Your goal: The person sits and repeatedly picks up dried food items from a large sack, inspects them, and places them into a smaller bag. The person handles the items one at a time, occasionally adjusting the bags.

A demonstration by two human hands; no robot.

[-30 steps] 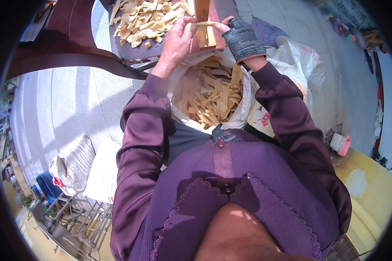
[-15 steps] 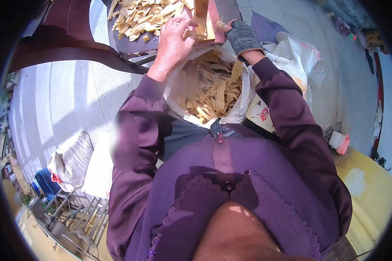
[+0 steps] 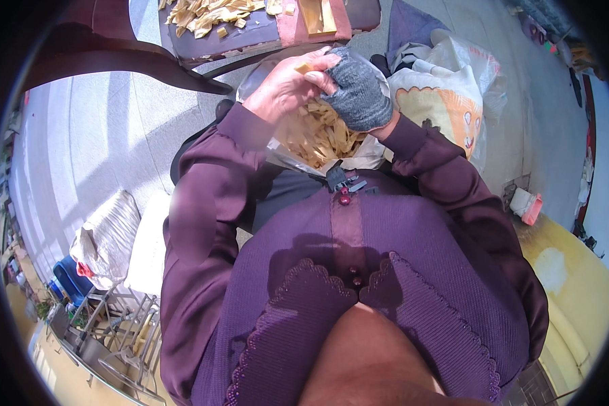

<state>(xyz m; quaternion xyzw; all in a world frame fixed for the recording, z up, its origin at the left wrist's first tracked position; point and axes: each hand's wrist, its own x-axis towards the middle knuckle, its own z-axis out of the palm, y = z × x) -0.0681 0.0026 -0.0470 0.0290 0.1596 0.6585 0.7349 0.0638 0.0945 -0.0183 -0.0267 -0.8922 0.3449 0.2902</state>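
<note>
My left hand [image 3: 292,84] and my right hand [image 3: 360,91] meet above a white bag [image 3: 287,154] filled with yellow-tan dried strips [image 3: 326,135]. The left thumb and fingers are closed in a pinch, and a small yellow-tan strip [image 3: 303,68] shows between them. A grey knitted fingerless glove covers my right hand, which curls in against the left fingertips. Its back faces me and hides most of its fingers and whatever they hold. Part of the bag's far rim lies behind both hands.
Beyond the bag, a dark padded seat [image 3: 233,42] carries more strips and a wooden block [image 3: 318,17] on a pink cloth [image 3: 342,20]. A dark red chair [image 3: 108,57] stands at left. Right of the bag lie a printed cloth bag [image 3: 433,101] and a clear plastic bag [image 3: 487,88].
Both hands have drawn back from the wooden block toward me and come together over the bag. The right hand has turned its gloved back to me. The seat and block sit higher in view.
</note>
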